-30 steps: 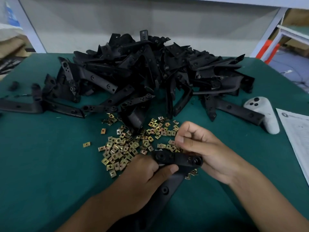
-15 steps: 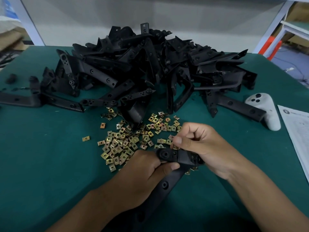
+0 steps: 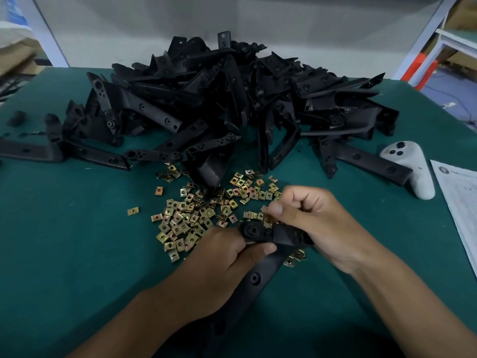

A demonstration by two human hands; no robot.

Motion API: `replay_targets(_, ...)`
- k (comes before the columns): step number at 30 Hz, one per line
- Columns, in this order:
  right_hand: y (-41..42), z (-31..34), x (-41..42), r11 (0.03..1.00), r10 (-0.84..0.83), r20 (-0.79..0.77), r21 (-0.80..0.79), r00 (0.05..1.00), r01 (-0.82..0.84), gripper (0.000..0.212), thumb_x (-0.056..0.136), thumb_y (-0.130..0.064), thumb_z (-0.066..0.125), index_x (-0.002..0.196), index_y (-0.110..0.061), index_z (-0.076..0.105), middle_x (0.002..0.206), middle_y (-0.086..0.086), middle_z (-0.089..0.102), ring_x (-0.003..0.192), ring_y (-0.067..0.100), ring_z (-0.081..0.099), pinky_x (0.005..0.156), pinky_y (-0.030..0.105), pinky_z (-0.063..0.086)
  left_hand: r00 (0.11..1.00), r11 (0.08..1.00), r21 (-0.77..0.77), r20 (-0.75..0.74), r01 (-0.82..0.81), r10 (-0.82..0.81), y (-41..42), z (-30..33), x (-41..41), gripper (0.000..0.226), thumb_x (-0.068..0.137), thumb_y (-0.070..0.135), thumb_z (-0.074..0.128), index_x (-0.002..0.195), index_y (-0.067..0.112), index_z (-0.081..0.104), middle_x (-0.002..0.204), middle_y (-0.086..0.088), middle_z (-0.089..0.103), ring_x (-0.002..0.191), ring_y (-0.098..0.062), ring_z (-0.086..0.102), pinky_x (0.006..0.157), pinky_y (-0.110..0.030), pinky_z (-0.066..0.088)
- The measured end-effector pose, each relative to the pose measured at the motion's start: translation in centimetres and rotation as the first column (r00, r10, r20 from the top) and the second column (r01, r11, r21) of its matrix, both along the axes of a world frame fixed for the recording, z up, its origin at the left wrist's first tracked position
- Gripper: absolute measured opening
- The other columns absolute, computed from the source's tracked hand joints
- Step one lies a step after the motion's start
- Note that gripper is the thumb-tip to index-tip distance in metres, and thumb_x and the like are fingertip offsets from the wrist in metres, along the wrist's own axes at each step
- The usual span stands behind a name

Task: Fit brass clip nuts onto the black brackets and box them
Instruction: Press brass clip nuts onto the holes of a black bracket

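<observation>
Dim, even indoor light, cool in tone. Green bench (image 3: 64, 228) evenly lit with no glare. Black bracket pile (image 3: 232, 104) merges into one dark mass, little surface detail. Faint sheen on brass clip nuts (image 3: 185, 215). Soft shadow beneath the forearms at bottom edge. Wide-angle bending at frame corners. Slight softness overall; far background hazy.

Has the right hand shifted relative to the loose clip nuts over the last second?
No. The right hand sits at the near right edge of the clip nuts, at the bracket end; apparent drift is camera motion.
</observation>
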State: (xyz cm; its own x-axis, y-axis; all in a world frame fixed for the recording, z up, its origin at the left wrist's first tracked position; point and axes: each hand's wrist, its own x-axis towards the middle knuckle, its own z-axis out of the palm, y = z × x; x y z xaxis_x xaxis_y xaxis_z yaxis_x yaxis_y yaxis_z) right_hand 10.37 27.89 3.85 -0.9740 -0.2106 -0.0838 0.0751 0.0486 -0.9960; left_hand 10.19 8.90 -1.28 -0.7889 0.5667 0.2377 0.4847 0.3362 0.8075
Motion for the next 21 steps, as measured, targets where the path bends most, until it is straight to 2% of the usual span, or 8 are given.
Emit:
replay_targets(3, 0.3, -0.2, -0.2, 0.998, -0.041, 0.007, 0.046, 0.999, 0.041, 0.029, 0.085, -0.054, 0.069, 0.074, -0.028, 0.077, 0.083, -0.007, 0.076, 0.082, 0.004, 0.070, 0.070, 0.015, 0.051, 0.998, 0.999, 0.017, 0.048, -0.031, 0.030, -0.1, 0.1, 0.0, 0.031, 0.099, 0.048, 0.051, 0.087, 0.026, 0.070, 0.058, 0.029, 0.054, 0.052, 0.011, 0.050, 0.052, -0.002, 0.031)
replay_targets(6, 0.3, -0.5, -0.3, 0.996, -0.048, -0.024, 0.078, 0.999, 0.050, 0.029, 0.087, -0.053, 0.065, 0.081, -0.028, 0.080, 0.102, -0.006, 0.076, 0.096, 0.006, 0.070, 0.083, 0.025, 0.048, 0.987, 0.993, 0.114, 0.158, 0.012, -0.030, -0.3, 0.1, -0.2, 0.036, 0.096, 0.053, 0.054, 0.130, 0.040, 0.051, 0.104, 0.031, 0.070, 0.093, 0.010, 0.067, 0.075, -0.018, 0.053)
replay_targets(8, 0.3, -0.5, -0.3, 0.996, -0.042, -0.043, 0.078, 0.998, 0.045, 0.028, 0.091, -0.049, 0.064, 0.083, -0.027, 0.081, 0.107, -0.005, 0.074, 0.103, 0.010, 0.068, 0.086, 0.029, 0.046, 0.988, 0.987, 0.160, 0.149, 0.016, -0.041, -0.4, -0.1, -0.2, 0.046, 0.096, 0.054, 0.055, 0.139, 0.052, 0.038, 0.127, 0.032, 0.062, 0.111, 0.006, 0.064, 0.087, -0.020, 0.052)
replay_targets(11, 0.5, -0.7, -0.5, 0.999, -0.023, 0.011, -0.026, 1.000, 0.023, 0.023, 0.093, -0.038, 0.059, 0.090, -0.025, 0.078, 0.106, -0.005, 0.073, 0.096, 0.006, 0.065, 0.080, 0.021, 0.048, 0.984, 0.968, 0.249, 0.166, 0.015, -0.058, -0.3, 0.0, -0.4, 0.053, 0.099, 0.047, 0.058, 0.147, 0.048, 0.036, 0.144, 0.027, 0.052, 0.129, -0.001, 0.056, 0.102, -0.030, 0.051)
replay_targets(14, 1.0, -1.0, -1.1, 0.931, -0.091, 0.190, -0.331, 0.977, 0.152, 0.028, 0.091, -0.003, 0.046, 0.090, -0.016, 0.070, 0.101, 0.003, 0.070, 0.078, 0.009, 0.057, 0.072, 0.021, 0.048, 0.981, 0.954, 0.297, 0.192, -0.035, -0.024, -0.6, -0.1, -0.6, 0.043, 0.097, 0.045, 0.061, 0.137, 0.048, 0.049, 0.134, 0.017, 0.062, 0.121, -0.012, 0.064, 0.099, -0.046, 0.055)
replay_targets(16, 1.4, -1.1, -1.4, 0.868, -0.151, 0.309, -0.414, 0.939, 0.276, 0.041, 0.085, 0.016, 0.035, 0.095, -0.010, 0.066, 0.101, 0.009, 0.075, 0.074, 0.010, 0.059, 0.070, 0.024, 0.050, 0.980, 0.957, 0.286, 0.199, -0.047, -0.012, -0.6, -0.2, -0.6, 0.041, 0.095, 0.048, 0.062, 0.135, 0.047, 0.051, 0.119, 0.012, 0.068, 0.106, -0.021, 0.070, 0.092, -0.056, 0.056)
replay_targets(18, 1.6, -1.0, -1.6, 0.838, -0.174, 0.363, -0.435, 0.916, 0.331, 0.046, 0.087, 0.023, 0.033, 0.106, -0.005, 0.063, 0.105, 0.012, 0.077, 0.074, 0.010, 0.067, 0.064, 0.021, 0.055, 0.976, 0.960, 0.274, 0.216, -0.046, -0.015, -0.6, -0.3, -0.4, 0.045, 0.094, 0.056, 0.062, 0.136, 0.045, 0.051, 0.109, 0.001, 0.070, 0.097, -0.038, 0.070, 0.086, -0.063, 0.055)
replay_targets(21, 1.5, -0.8, -1.8, 0.830, -0.156, 0.372, -0.453, 0.915, 0.326, 0.041, 0.093, 0.020, 0.040, 0.121, -0.002, 0.060, 0.112, 0.015, 0.075, 0.087, 0.013, 0.075, 0.068, 0.020, 0.059, 0.969, 0.958, 0.285, 0.246, -0.041, -0.032, -0.5, -0.4, -0.5, 0.046, 0.093, 0.058, 0.062, 0.136, 0.044, 0.052, 0.107, 0.000, 0.071, 0.096, -0.041, 0.069, 0.088, -0.064, 0.055)
